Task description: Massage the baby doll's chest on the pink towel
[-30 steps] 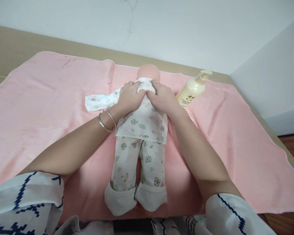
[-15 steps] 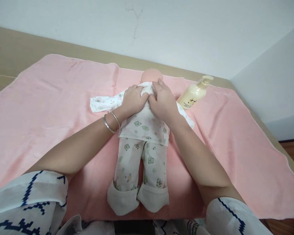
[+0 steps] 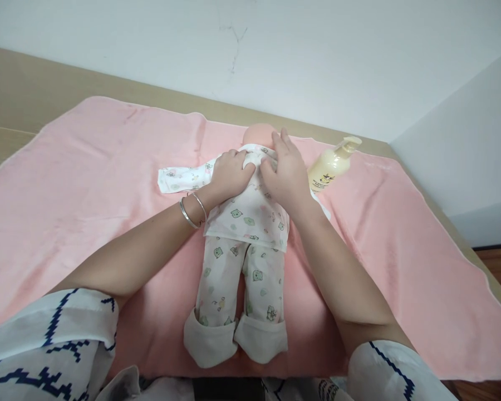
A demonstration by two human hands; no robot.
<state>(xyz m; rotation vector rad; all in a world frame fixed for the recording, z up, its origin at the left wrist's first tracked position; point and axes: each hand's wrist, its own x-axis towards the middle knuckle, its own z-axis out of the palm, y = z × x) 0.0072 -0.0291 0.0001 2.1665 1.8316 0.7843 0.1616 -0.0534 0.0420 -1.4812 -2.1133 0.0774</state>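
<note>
Head camera view: a doll (image 3: 249,220) in a white shirt and trousers printed with small animals lies stretched out on a pink blanket (image 3: 79,167), the smooth crown of its head (image 3: 258,135) toward the wall (image 3: 338,61). Two bare hands are set apart over its upper body, a narrow gap between the thumbs. The left hand (image 3: 232,175) rests on the shirt, thumb spread; the right hand (image 3: 287,175) reaches its extended fingers beside the head, though whether they touch it cannot be told. One shirt sleeve (image 3: 182,180) extends past the left wrist, which wears silver bangles (image 3: 184,215). Near the right hand is a cream-coloured pump bottle (image 3: 330,168). Beyond the blanket shows a tan tabletop (image 3: 16,81).
</note>
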